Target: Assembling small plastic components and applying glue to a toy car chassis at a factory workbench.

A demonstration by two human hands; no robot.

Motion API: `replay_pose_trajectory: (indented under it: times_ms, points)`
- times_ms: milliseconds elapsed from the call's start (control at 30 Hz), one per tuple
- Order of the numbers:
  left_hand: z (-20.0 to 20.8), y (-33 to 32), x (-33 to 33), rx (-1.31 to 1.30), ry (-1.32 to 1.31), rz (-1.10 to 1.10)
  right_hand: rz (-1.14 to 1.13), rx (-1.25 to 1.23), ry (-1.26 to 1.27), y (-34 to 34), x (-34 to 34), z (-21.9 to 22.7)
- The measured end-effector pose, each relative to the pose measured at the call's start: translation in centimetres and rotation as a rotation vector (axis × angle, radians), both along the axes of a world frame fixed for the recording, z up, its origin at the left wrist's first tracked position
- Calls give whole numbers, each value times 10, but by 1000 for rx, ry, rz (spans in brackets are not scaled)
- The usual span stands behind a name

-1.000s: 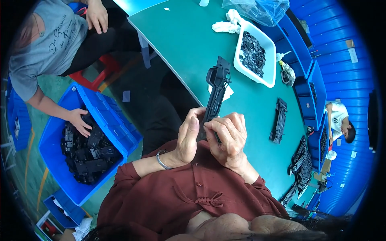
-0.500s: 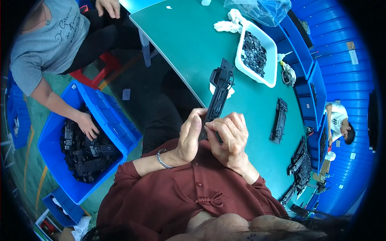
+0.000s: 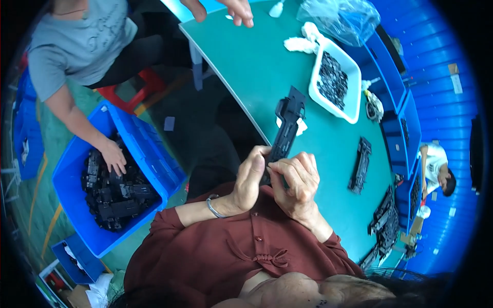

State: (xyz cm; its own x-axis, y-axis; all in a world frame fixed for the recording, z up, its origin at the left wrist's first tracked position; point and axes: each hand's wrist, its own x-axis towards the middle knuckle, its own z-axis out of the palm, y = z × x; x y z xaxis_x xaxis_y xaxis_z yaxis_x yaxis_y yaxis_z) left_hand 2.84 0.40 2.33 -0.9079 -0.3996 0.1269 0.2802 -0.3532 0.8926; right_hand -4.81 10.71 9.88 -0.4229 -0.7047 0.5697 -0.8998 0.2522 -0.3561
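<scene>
A long black plastic part [image 3: 286,126], with clips and a wider far end, is tilted over the table's near left edge. My left hand [image 3: 250,179] grips its near end from the left, the thumb lying along it. My right hand [image 3: 295,180] presses its bent fingers together on the right side of the same end; any small piece between them is hidden. A similar black plastic part [image 3: 361,165] lies on the green table [image 3: 246,77] to the right. Beyond the held part stands a white tray [image 3: 354,108] of small dark pieces.
At left, a co-worker's hand [image 3: 113,156] reaches into a blue bin [image 3: 69,203] of black parts; their other hand [image 3: 239,11] is over the table. A pile of black parts [image 3: 385,220] lies at right, near blue bins [image 3: 405,136]. A clear bag [image 3: 341,20] lies at the back.
The co-worker's other hand has moved right, over the table's far edge. My hands keep their grip on the black plastic part, with little movement; the whole view has shifted slightly.
</scene>
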Motion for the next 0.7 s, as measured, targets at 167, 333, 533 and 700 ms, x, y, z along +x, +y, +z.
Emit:
replay_pose_trajectory:
  times_ms: [167,333,533,700]
  points:
    - [-2,2,3,4,4,-14,-24,20,-5,2,4,2]
    - [3,-3,4,-26,24,24,10,5,-23,-2,4,5]
    - [0,-4,5,-21,11,48,10,6,-88,2,6,8]
    - [-1,-5,7,-8,14,37,-8,17,-123,2,9,10]
